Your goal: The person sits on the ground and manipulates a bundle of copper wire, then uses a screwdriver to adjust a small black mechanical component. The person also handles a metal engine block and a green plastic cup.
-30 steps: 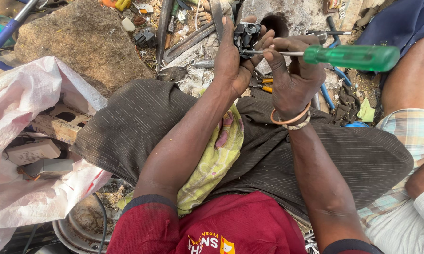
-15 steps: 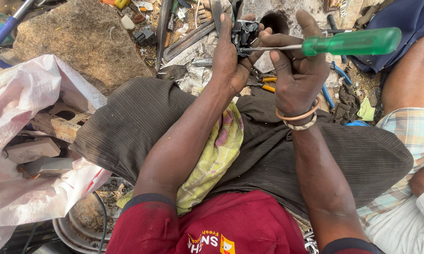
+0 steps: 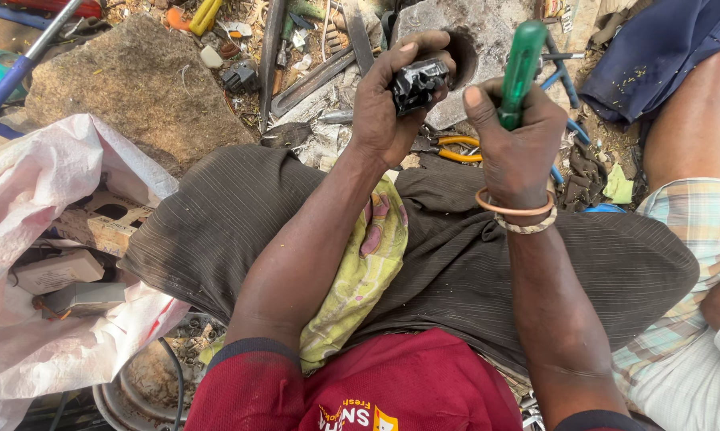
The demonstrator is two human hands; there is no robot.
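- The left hand was closed around a small black part, held above the lap.
- The right hand gripped a green-handled screwdriver, handle pointing up and away, its long axis near upright, just beside the part.

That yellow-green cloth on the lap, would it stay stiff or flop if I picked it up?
The yellow-green cloth drapes in folds over the lap, so it likely flops. It looks thin, so probably light. Its woven surface should not slip from fingers.
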